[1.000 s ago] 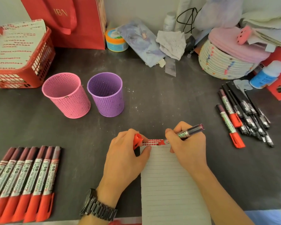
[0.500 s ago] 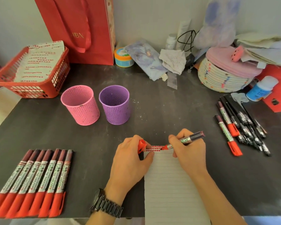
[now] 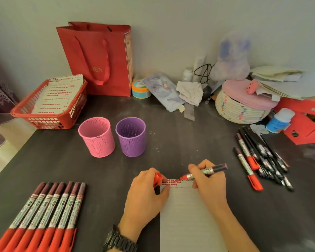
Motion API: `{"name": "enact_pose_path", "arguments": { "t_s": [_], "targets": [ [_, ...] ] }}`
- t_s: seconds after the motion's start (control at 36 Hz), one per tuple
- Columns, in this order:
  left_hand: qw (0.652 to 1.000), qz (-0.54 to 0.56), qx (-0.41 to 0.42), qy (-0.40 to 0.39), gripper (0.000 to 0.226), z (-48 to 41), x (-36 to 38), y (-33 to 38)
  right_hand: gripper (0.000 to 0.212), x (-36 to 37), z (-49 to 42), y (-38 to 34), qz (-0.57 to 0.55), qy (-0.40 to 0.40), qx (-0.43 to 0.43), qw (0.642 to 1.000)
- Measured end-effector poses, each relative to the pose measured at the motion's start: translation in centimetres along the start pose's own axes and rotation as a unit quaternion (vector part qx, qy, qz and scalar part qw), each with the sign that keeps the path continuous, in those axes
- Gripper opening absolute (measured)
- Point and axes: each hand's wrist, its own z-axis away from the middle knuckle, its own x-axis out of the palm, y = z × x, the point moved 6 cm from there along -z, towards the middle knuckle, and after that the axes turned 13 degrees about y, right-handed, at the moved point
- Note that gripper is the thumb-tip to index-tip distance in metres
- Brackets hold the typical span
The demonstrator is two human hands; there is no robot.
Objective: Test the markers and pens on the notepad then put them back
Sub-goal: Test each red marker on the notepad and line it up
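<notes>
Gripping red marker [image 3: 207,170] in R hand [image 3: 209,180] w/ fingers curled round barrel, tip down on top strip of notepad [image 3: 185,215], at 6 o'clock of desk. Pinching its red cap [image 3: 157,179] in L hand [image 3: 145,195], resting thumb on pad's 11 o'clock corner. To do well: short light dab on bare paper beside row of red marks [image 3: 172,181], no overlap; pin pad w/ L thumb; recap till snug. Prob. then to neat row [image 3: 44,211] at 8 o'clock; loose pile [image 3: 262,157] at 3 o'clock

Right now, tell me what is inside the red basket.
The red basket holds paper sheets covered with rows of red marks, their far end rising past the rim. Whatever lies beneath them is hidden.
</notes>
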Motion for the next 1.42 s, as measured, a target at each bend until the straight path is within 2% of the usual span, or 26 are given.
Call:
{"name": "enact_pose_path", "arguments": {
  "t_s": [0.08,0.22,0.28,0.39,0.42,0.53,0.61,0.67,0.72,0.83,1.19,1.42],
  "targets": [
    [0.999,0.019,0.024,0.016,0.012,0.0,-0.3,0.4,0.029,-0.2,-0.2,-1.1,-0.044,-0.012,0.001,0.999],
    [0.999,0.024,0.030,0.026,0.029,0.1,-0.4,0.3,0.008,-0.2,0.2,-1.8,-0.139,-0.082,0.038,0.986],
    [0.999,0.016,0.035,0.034,0.027,0.1,-0.4,0.3,0.015,-0.4,0.7,-1.2,-0.154,-0.096,0.047,0.982],
    [0.997,0.026,0.041,0.053,0.013,0.0,-0.5,0.4,0.029,-1.1,1.4,-0.4,-0.141,-0.065,0.024,0.988],
    [0.997,0.032,0.040,0.060,0.015,-0.1,-0.6,0.3,0.029,-1.2,1.4,-0.4,-0.140,-0.058,0.021,0.988],
    [0.997,0.029,0.041,0.054,0.049,-0.2,-0.4,0.1,0.023,-1.5,1.1,-0.3,-0.155,-0.036,0.033,0.987],
    [0.998,0.023,0.044,0.040,0.054,-0.1,-0.2,0.1,0.022,-1.5,1.1,-0.3,-0.147,-0.034,0.029,0.988],
    [0.998,0.021,0.040,0.035,0.057,-0.1,-0.2,0.1,0.031,-1.4,1.2,-0.4,-0.137,-0.033,0.031,0.990],
    [0.997,0.043,0.035,0.050,0.055,-0.1,-0.3,0.0,0.036,-1.3,1.3,-0.6,-0.126,-0.028,0.034,0.991],
    [0.992,0.108,-0.004,0.070,0.031,-0.2,-0.6,-0.3,0.044,-1.4,1.4,-0.7,-0.115,-0.008,0.040,0.993],
    [0.994,0.078,0.049,0.062,0.025,-0.1,-0.8,0.4,0.047,-1.6,1.4,-0.8,-0.091,0.011,0.038,0.995],
    [0.991,0.107,0.058,0.057,0.032,0.0,-1.1,0.8,0.049,-1.4,1.5,-0.7,-0.081,0.008,0.036,0.996]
  ]
}}
